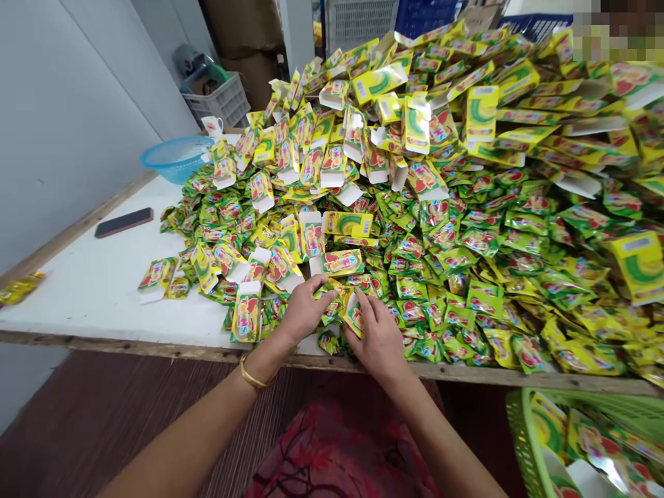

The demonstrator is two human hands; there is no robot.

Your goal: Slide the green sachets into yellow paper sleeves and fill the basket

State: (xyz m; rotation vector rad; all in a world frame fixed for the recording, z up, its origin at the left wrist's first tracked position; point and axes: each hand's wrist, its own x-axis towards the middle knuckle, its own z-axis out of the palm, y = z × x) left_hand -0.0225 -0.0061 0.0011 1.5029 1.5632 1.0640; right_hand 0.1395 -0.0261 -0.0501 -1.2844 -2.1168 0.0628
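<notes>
My right hand (380,337) is closed around a small yellow-green carton (353,315) printed with watermelon pictures, held low over the front of the table. Just beside it, my left hand (307,308) pinches a small shiny candy packet (333,308) close to the carton's end. The fingers partly cover both things, so how far the packet sits inside the carton cannot be made out. Loose green packets (415,311) lie around both hands. To the left of my left hand stands an open carton (247,315), its white flap raised.
A high heap of cartons (378,81) covers the back of the white table (104,290). At left are a phone (124,222), a blue basket (179,155) and yellow packets (21,288). A green basket (529,443) with filled cartons stands below the table's right front edge.
</notes>
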